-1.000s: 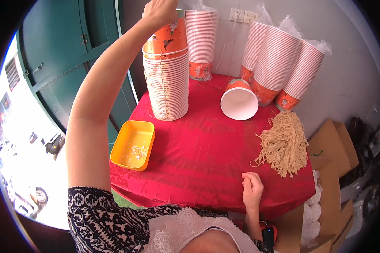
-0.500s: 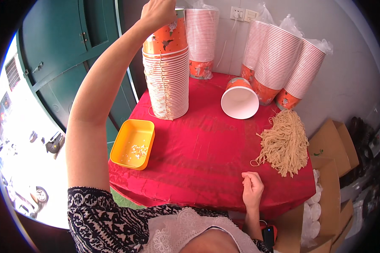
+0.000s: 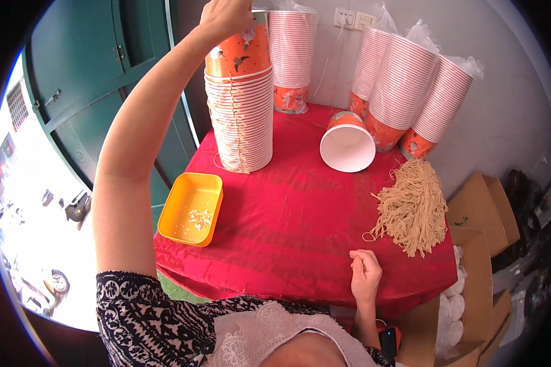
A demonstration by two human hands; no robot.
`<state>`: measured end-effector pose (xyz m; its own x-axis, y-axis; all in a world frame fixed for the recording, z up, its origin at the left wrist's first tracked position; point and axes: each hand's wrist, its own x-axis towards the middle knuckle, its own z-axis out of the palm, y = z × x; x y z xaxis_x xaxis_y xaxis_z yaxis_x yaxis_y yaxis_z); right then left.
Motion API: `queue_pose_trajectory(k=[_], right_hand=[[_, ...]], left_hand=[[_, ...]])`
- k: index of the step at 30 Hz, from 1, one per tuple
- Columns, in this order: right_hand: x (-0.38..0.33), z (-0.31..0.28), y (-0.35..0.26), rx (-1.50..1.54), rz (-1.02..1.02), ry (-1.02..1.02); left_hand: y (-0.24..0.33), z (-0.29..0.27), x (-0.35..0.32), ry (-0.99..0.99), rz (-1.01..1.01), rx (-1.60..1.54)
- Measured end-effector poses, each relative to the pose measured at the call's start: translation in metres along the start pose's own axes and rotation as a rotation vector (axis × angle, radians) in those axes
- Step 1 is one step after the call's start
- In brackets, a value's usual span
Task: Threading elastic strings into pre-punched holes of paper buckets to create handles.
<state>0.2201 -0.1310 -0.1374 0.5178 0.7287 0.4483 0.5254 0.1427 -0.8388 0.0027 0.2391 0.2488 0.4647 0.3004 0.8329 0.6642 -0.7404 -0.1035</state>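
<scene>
A tall stack of nested paper buckets (image 3: pixel 242 122) stands upside down at the table's far left, white rims below and one orange printed bucket body at the top. Strands of twine hang down its side. My left arm is stretched out, and my left hand (image 3: pixel 228 17) is closed over the top of the stack, its fingertips partly cut off by the picture's upper edge. My right hand (image 3: pixel 365 274) rests curled at the table's near edge, with nothing seen in it. Beyond it lies a heap of tan twine (image 3: pixel 413 208).
A yellow tray (image 3: pixel 188 211) with small pale bits sits at the left on the red tablecloth (image 3: pixel 281 208). One bucket (image 3: pixel 348 144) lies on its side. Bagged bucket stacks (image 3: pixel 404 85) stand along the wall. An opened carton (image 3: pixel 471 275) is beside the table at right.
My left hand has shifted very slightly left and up at the top of the stack. My right hand has not visibly moved.
</scene>
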Motion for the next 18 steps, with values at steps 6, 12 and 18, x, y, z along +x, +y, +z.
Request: queue_pose_trajectory(k=[6,12,18], right_hand=[[0.000,-0.001,-0.001,-0.002,0.006,-0.001],[0.001,0.000,-0.001,-0.010,-0.002,-0.009],[0.001,-0.001,-0.003,-0.008,-0.004,-0.010]], left_hand=[[0.007,0.007,0.005,-0.084,-0.247,0.224],[-0.002,0.014,0.001,-0.004,-0.156,0.246],[0.005,0.014,-0.004,0.032,-0.131,0.262]])
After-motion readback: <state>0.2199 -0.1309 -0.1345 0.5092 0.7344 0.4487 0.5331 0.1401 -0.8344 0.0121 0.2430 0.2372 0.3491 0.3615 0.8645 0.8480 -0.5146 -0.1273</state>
